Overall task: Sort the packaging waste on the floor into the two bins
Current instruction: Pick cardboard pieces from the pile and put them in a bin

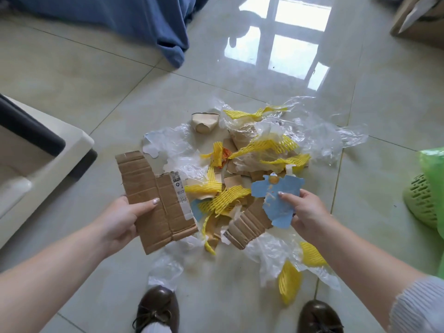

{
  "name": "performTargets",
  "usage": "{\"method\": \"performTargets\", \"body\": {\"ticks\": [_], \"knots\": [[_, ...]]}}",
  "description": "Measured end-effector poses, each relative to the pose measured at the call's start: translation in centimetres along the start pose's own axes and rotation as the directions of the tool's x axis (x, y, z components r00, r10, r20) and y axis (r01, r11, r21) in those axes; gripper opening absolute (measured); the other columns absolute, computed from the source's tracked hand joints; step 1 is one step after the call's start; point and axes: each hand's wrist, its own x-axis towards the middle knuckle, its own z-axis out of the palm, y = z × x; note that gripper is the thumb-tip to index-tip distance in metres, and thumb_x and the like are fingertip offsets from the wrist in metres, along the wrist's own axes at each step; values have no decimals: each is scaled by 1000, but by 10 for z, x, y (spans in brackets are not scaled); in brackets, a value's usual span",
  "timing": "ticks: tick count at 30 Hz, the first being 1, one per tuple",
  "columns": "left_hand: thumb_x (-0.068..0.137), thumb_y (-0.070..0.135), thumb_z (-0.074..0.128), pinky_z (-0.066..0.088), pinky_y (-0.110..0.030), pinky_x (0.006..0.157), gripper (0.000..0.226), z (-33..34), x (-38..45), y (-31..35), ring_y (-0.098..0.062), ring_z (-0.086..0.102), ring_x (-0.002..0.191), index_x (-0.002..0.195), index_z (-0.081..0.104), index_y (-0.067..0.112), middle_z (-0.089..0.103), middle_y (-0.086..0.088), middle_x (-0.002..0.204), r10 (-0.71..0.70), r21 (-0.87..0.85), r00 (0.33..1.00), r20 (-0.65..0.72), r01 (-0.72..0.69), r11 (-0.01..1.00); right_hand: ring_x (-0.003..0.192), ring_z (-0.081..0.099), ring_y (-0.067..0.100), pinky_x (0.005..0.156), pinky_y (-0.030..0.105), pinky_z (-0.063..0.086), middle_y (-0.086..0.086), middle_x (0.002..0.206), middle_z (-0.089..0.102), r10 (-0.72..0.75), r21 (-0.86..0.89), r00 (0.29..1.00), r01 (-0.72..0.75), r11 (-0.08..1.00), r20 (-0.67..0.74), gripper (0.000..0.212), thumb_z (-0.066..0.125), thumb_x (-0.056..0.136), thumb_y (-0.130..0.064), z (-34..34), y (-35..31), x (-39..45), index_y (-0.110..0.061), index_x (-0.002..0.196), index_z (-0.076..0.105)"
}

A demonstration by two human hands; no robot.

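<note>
My left hand (125,217) grips a large brown corrugated cardboard piece (153,200) with a printed label, held above the floor at the pile's left. My right hand (305,212) pinches a torn blue card scrap (276,200) over the pile's near right side. The pile (242,169) on the tiles mixes cardboard pieces (247,227), yellow foam netting (225,198), clear plastic film (319,135) and a crumpled paper cup (205,122). A white bin (36,150) with a dark rim sits at the left. A green perforated bin (422,200) with a green bag stands at the right edge.
Two brown shoes (158,308) stand at the near edge of the pile. Loose yellow netting (289,281) and film lie by the right shoe. A blue cloth (134,22) hangs at the top left. A cardboard box (418,20) is at the top right.
</note>
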Motion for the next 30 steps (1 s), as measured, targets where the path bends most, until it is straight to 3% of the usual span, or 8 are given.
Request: {"method": "performTargets", "body": {"ticks": [4,8,14,17,21,23,27,30], "knots": [[89,0,55,59,-33,55,17,-16,-2,-1,-23,65,88,102,60,10,69,-10,97,-27,-20,997,-71,26,999,78,63,25,66,39,53,11,90,65,5,5,1000,-5,1000,1,14,56,89,0,1,-6,-4,-13,91,60],[91,-4,49,57,-31,48,20,-20,-10,20,-23,64,82,104,59,6,72,-7,83,0,-40,996,-86,-3,999,85,63,28,65,38,51,12,98,63,4,34,999,-2,999,-43,10,56,91,-5,-5,-22,-14,-15,94,54],[93,-3,47,54,-40,67,30,28,-51,72,-26,63,88,122,49,1,64,-17,105,125,-3,992,32,-125,992,77,63,21,65,37,52,7,90,63,-148,50,984,154,987,-96,13,53,92,-3,-13,-68,-67,-16,89,51],[94,-2,47,56,-40,69,25,77,-89,92,-27,63,87,118,49,3,64,-18,102,180,54,975,128,-188,981,76,63,22,66,36,52,8,90,63,-240,33,962,246,969,-128,15,55,90,-1,-31,-94,-107,-12,99,53],[94,-3,46,52,-36,74,17,153,-156,110,-22,64,84,99,54,11,65,-8,90,250,143,916,315,-306,941,87,66,33,83,51,53,15,102,66,-345,-3,910,353,935,-229,19,64,84,-2,-73,-126,-169,-17,91,56],[93,-3,47,52,-37,78,21,191,-191,114,-24,65,88,104,54,13,66,-8,94,276,162,876,395,-362,918,94,67,34,87,54,53,15,102,69,-397,4,871,416,909,-288,19,67,81,-3,-101,-139,-202,-18,90,60],[91,-8,43,50,-40,89,35,267,-259,107,-29,63,101,120,52,10,64,-10,109,322,149,784,531,-461,875,92,68,31,86,47,55,7,91,71,-461,50,781,528,848,-421,15,70,80,-8,-164,-153,-271,-21,84,65],[91,-8,40,52,-38,84,35,322,-308,90,-24,64,93,118,52,10,65,-8,102,322,102,712,624,-483,869,81,66,27,82,42,54,1,80,67,-455,94,708,588,804,-540,17,67,83,-6,-217,-157,-314,-21,76,63]]}}
